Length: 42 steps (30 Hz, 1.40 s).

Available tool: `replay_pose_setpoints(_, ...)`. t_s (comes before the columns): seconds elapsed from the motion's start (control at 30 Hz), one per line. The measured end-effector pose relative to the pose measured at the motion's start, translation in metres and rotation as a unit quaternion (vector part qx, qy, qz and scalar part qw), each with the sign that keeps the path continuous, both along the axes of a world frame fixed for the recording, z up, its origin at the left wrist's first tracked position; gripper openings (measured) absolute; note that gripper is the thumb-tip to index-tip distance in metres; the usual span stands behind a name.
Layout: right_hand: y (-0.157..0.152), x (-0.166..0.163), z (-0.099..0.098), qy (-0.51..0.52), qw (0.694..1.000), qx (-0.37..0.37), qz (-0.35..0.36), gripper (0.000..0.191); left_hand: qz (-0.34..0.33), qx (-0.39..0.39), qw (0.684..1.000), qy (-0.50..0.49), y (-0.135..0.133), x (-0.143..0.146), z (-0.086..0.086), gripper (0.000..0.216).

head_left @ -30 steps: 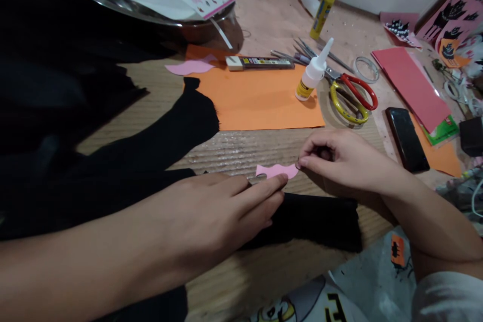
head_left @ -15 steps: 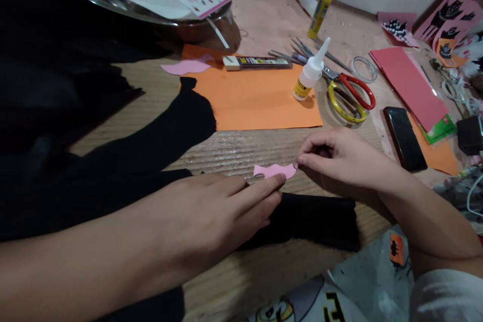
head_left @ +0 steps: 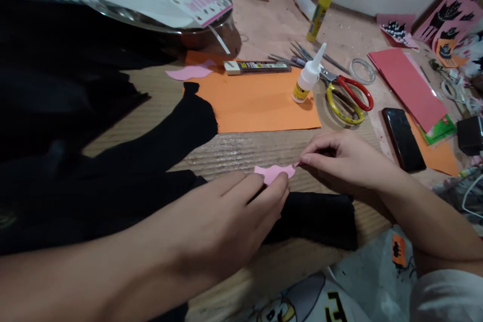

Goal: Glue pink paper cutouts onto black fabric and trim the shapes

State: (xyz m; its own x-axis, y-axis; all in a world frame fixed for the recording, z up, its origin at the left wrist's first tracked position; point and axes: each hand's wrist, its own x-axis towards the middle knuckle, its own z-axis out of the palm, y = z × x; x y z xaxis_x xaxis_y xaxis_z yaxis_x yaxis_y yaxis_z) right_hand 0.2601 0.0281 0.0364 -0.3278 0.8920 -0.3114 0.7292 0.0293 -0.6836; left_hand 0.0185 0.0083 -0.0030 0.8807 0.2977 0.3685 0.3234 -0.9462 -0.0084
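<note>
A small wavy-edged pink paper cutout (head_left: 272, 172) lies on the bare wood of the table. My left hand (head_left: 241, 206) reaches across and holds the near edge of this piece under its bent fingertips. At the right end of the cutout, my right hand (head_left: 334, 156) is closed in a pinch on its narrow tip. Black cloth (head_left: 320, 219) lies beneath and beside my left hand. Farther back, another pink paper piece (head_left: 190, 71) overlaps the corner of an orange sheet (head_left: 249, 105).
On or beside the orange sheet are a glue bottle (head_left: 306, 80), a pencil-lead case (head_left: 260, 67) and scissors (head_left: 349, 98). A glue stick (head_left: 320, 12) stands behind. A phone (head_left: 403, 138) lies right. At the back left is a metal tray (head_left: 132, 17) with pearl strips.
My left fingers have shifted and bent more over the near edge of the pink cutout. My right hand keeps its pinch at the tip. The view has moved slightly.
</note>
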Motion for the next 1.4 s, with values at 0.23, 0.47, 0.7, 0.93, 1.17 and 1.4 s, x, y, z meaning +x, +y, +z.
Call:
replay_pose_setpoints(0.23, 0.005, 0.000, -0.002, -0.020, 0.999, 0.008, 0.039, 0.016, 0.007, 0.048, 0.999, 0.025, 0.000, 0.003, -0.009, 0.040)
replay_pose_setpoints(0.47, 0.004, -0.002, -0.003, -0.060, 0.996, 0.030, 0.054, 0.015, -0.004, 0.052, 0.997, 0.054, 0.003, 0.002, -0.009, 0.041)
replay_pose_setpoints(0.7, 0.001, -0.002, -0.004, -0.060, 0.993, 0.066, 0.079, 0.017, 0.000, 0.079, 0.995, 0.058, -0.003, -0.001, -0.013, 0.039)
replay_pose_setpoints(0.93, -0.006, -0.008, -0.002, -0.095, 0.991, 0.068, 0.058, 0.021, 0.006, 0.057, 0.998, 0.037, -0.004, 0.001, -0.017, 0.036)
replay_pose_setpoints(1.17, -0.003, -0.006, -0.003, -0.061, 0.996, 0.041, 0.051, 0.016, -0.002, 0.088, 0.994, 0.064, -0.007, 0.001, -0.008, 0.032)
replay_pose_setpoints(1.4, -0.007, -0.008, -0.007, -0.082, 0.994, 0.056, 0.038, 0.011, -0.017, 0.047, 0.995, 0.086, -0.011, -0.004, -0.013, 0.034)
